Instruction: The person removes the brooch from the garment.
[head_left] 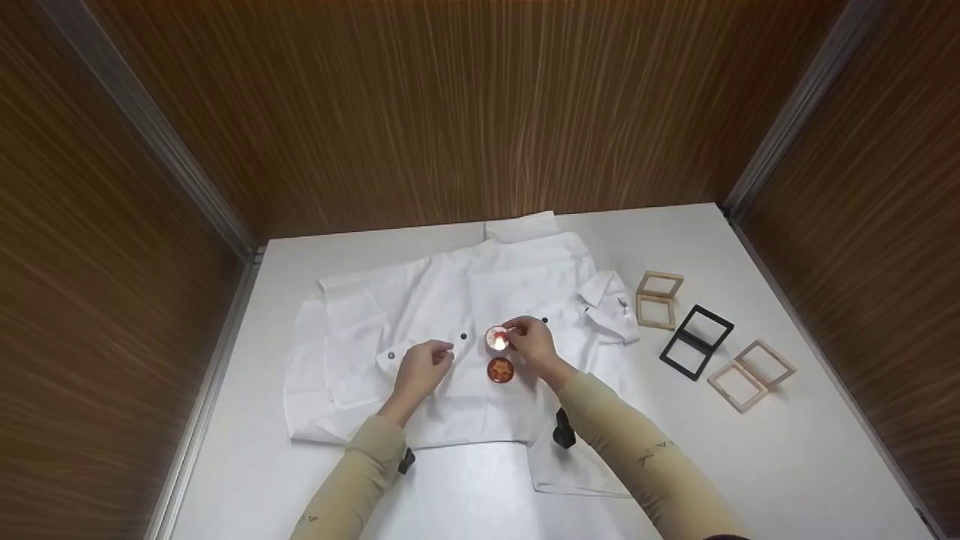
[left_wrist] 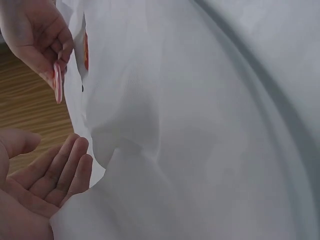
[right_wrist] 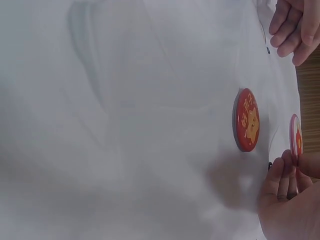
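Observation:
A white shirt (head_left: 517,274) lies spread on the table with small dark buttons (head_left: 463,336) along it. Between thumb and fingers, my right hand (head_left: 531,343) pinches a round white-and-red button badge (head_left: 493,337) by its edge, close over the cloth. Just below it, a second badge (head_left: 500,370), red with a yellow star figure (right_wrist: 252,125), lies flat on the shirt. My left hand (head_left: 424,365) is to the left of both badges, over the shirt. In the left wrist view its fingers (left_wrist: 65,175) are loosely extended and hold nothing.
To the right of the shirt stand three hinged frames: a light wooden one (head_left: 655,327), a black one (head_left: 697,342) and a pale pinkish one (head_left: 739,406). Brown wood-grain panels (head_left: 480,112) enclose the white table (head_left: 232,457) at the back and both sides.

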